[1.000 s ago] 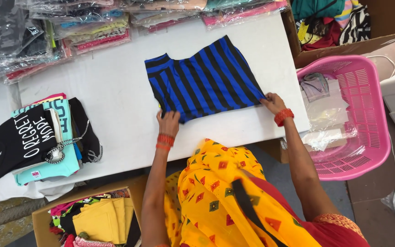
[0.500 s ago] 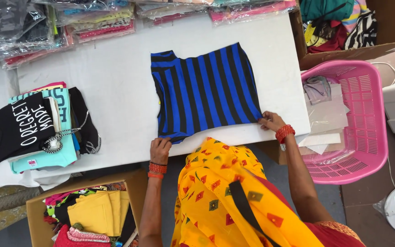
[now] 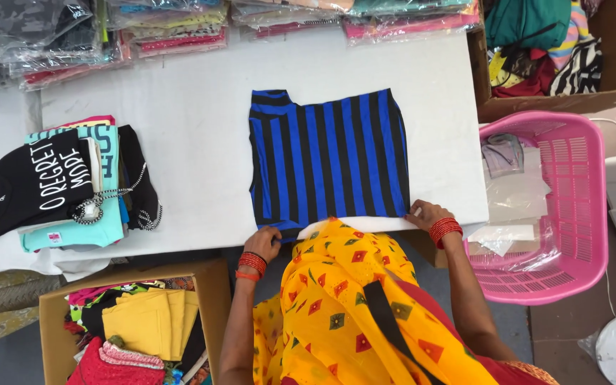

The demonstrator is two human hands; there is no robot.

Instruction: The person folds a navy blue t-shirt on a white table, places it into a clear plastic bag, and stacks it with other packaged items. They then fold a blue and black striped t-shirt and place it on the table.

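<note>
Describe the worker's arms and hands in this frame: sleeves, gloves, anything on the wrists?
Both forearms are bare, with no sleeves showing and no gloves. The left hand has a stack of red bangles at the wrist, the lowest more orange. The right hand has a similar band of red bangles. A yellow drape with red diamond motifs hangs between the arms.

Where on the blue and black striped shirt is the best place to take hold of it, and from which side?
Probably the near hem corners, from the table's front edge. The striped shirt lies flat with that hem along the edge, where the left hand and right hand already rest at its corners.
</note>
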